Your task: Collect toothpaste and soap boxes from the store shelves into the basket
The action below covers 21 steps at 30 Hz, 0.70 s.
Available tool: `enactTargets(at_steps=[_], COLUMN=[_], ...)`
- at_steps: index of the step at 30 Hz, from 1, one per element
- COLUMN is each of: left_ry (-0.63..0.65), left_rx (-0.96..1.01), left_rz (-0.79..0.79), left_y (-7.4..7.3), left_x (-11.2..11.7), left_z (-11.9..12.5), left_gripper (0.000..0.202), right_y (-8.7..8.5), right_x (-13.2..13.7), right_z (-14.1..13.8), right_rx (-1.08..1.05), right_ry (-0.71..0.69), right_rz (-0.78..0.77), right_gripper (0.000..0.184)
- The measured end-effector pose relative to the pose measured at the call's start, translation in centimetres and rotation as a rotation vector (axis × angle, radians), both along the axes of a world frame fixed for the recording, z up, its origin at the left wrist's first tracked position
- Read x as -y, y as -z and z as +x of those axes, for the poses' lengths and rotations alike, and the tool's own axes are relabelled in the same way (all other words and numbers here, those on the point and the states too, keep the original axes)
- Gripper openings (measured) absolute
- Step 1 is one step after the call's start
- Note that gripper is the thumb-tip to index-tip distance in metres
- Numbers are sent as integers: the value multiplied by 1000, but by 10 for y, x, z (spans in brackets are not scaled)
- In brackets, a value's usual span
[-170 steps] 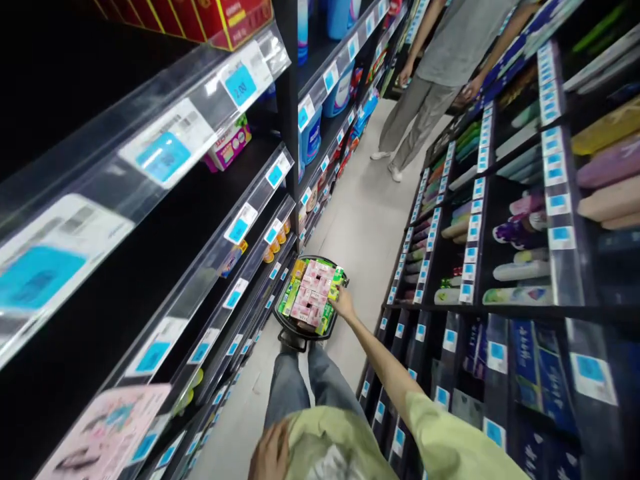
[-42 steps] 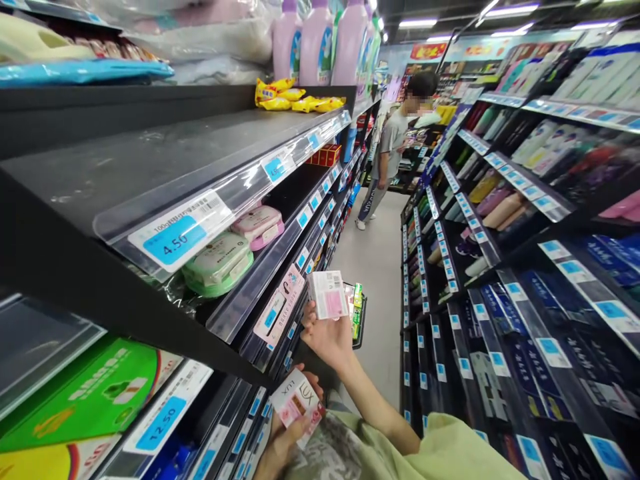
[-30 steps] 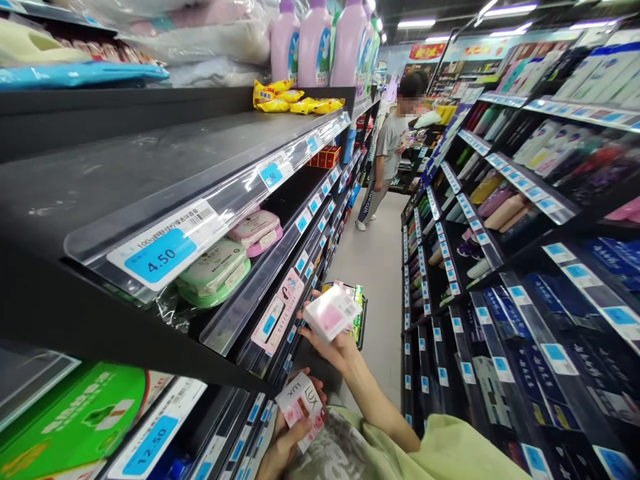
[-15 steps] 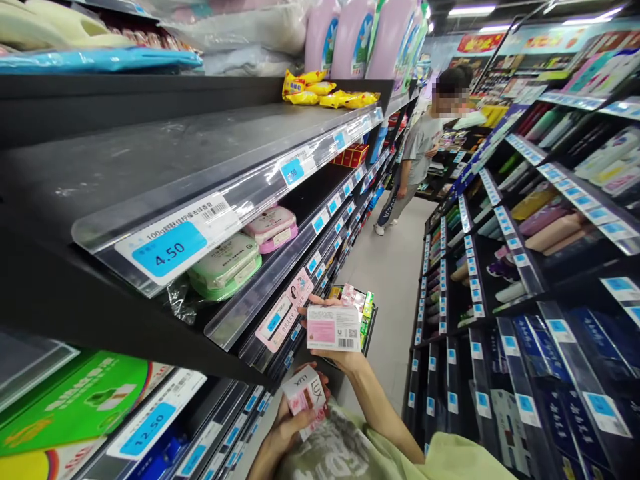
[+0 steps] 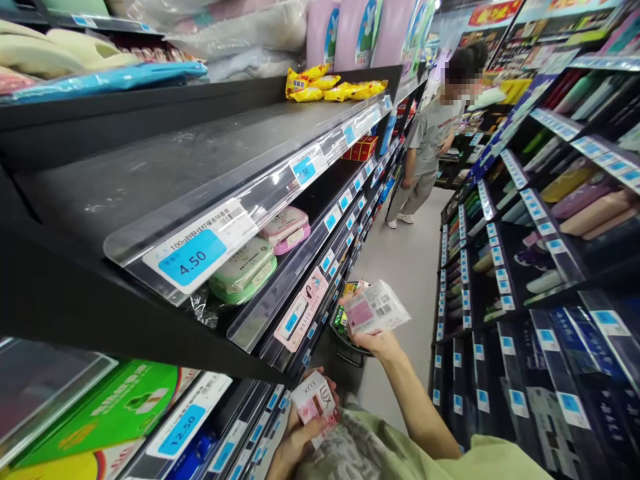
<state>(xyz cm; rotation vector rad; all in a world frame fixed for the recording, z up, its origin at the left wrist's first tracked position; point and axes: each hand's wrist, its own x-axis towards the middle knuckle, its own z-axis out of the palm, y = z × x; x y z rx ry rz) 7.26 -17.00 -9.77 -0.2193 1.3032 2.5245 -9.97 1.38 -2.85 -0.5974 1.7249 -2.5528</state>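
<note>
My right hand is raised in the aisle and grips a white and pink soap box, tilted with its barcode side up. My left hand stays low against my chest, closed on a pink LUX soap box. Behind the raised box, a black basket of boxed goods stands on the floor. The black shelves on my left carry price tags; a green case and a pink case lie on one shelf.
Another person in grey stands farther down the aisle at the right-hand shelves. Shelving with bottles and tubes lines the right side. Yellow packs and large pink bottles sit on upper left shelves. The pale floor runs between.
My right hand has carried its soap box a little right and tilted it flatter. The view has shifted left and down. The left hand still holds the LUX box near my chest.
</note>
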Motion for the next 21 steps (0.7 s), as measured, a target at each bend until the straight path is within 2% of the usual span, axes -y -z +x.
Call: enactTargets(at_steps=[2, 5, 7, 9, 11, 13, 17, 21], left_ry=[-26, -66, -75, -67, -66, -90, -133, -133], left_rx=[10, 53, 89, 99, 93, 101, 99, 3], left_rz=[-6, -22, -47, -90, -144, -186, -165, -159], left_y=[4, 10, 15, 17, 18, 19, 22, 26], left_x=[4, 5, 5, 5, 3, -2, -24, -48], left_z=[6, 17, 23, 24, 19, 6, -32, -68], left_gripper=[84, 86, 86, 87, 89, 90, 92, 82], right_y=[-2, -11, -24, -41, -60, -79, -118, -156], right_x=[-6, -19, -29, -40, -48, -51, -49, -47], right_z=[-4, -14, -28, -49, -79, -114, -190, -270], right_rx=[-5, 5, -6, -13, -42, -126, -323, -518], right_ry=[62, 59, 46, 23, 8, 6, 18, -18], right_rz=[-7, -31, -20, 44, 101, 108, 74, 241], right_gripper=[75, 75, 76, 63, 43, 36, 39, 45])
